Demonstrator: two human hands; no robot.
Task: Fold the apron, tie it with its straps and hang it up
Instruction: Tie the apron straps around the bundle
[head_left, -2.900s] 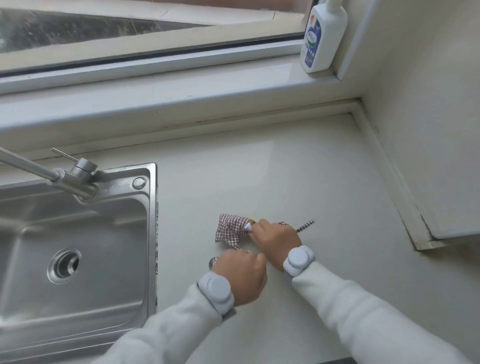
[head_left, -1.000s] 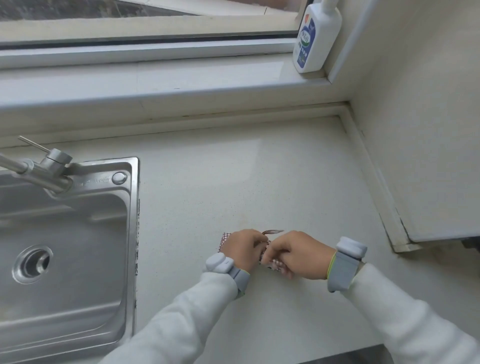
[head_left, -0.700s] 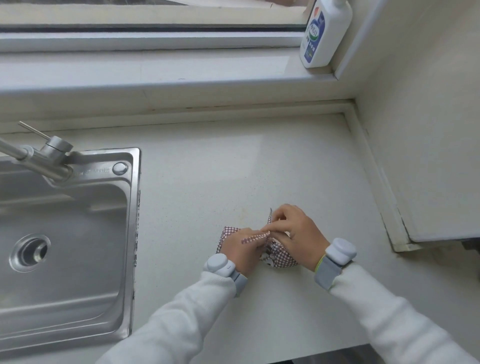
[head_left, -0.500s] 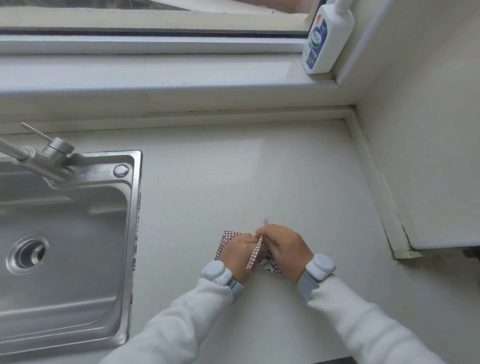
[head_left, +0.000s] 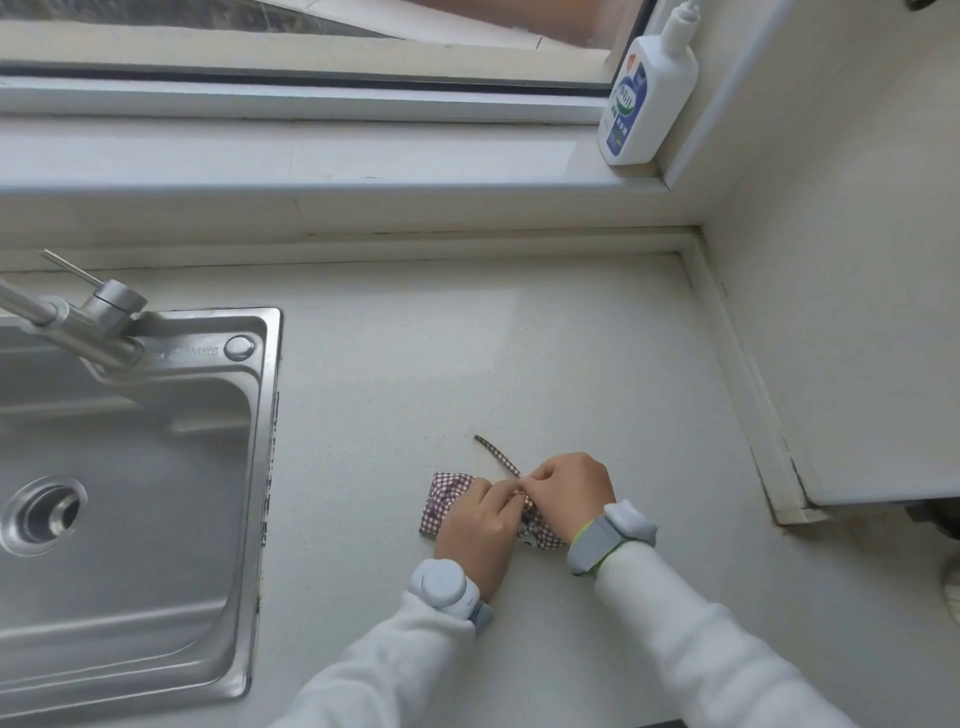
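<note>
The apron (head_left: 442, 503) is a small folded bundle of red-and-white checked cloth lying on the white counter (head_left: 415, 374). My left hand (head_left: 480, 525) lies over the bundle's middle with its fingers curled on the cloth. My right hand (head_left: 569, 491) meets it from the right and pinches a checked strap (head_left: 496, 454) at the top of the bundle. The strap's free end runs up and to the left across the counter. Most of the bundle is hidden under both hands.
A steel sink (head_left: 124, 467) with a tap (head_left: 78, 322) fills the left side. A white bottle (head_left: 644, 98) with a blue label stands on the window sill at the back right. A wall (head_left: 841, 260) and raised ledge bound the counter on the right.
The strap, which stood up between my hands half a second ago, now lies stretched out up-left on the counter. My right hand has shifted slightly right and still pinches it at the bundle.
</note>
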